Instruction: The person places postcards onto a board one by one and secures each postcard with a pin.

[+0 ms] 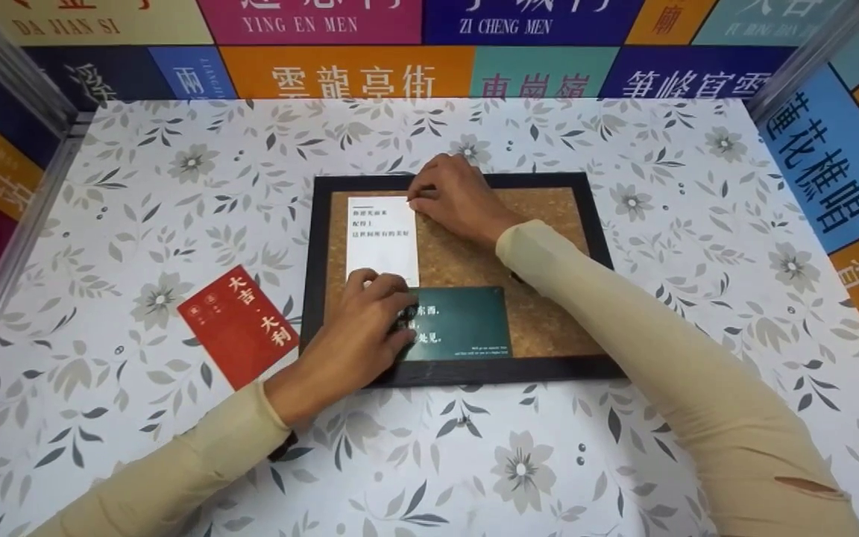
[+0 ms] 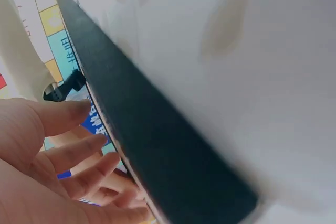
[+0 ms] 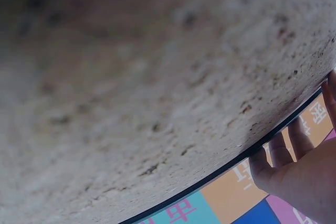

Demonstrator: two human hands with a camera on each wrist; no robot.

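Observation:
A framed cork board [image 1: 549,246] with a dark border lies on the table. On its left part is a white card [image 1: 382,250] printed with dark characters, upright in the head view. Below it lies a dark green card [image 1: 467,321] with white writing, its left part hidden by my left hand [image 1: 362,328]. That hand rests with bent, loose fingers over the white card's lower edge and the green card. My right hand [image 1: 463,198] reaches across the board, thumb and forefinger pinching the white card's upper right corner.
A red card [image 1: 239,324] with white characters lies on the flowered tablecloth [image 1: 519,462], left of the board, close to my left wrist. Colourful panels [image 1: 347,74] with large characters stand behind the table and at both sides.

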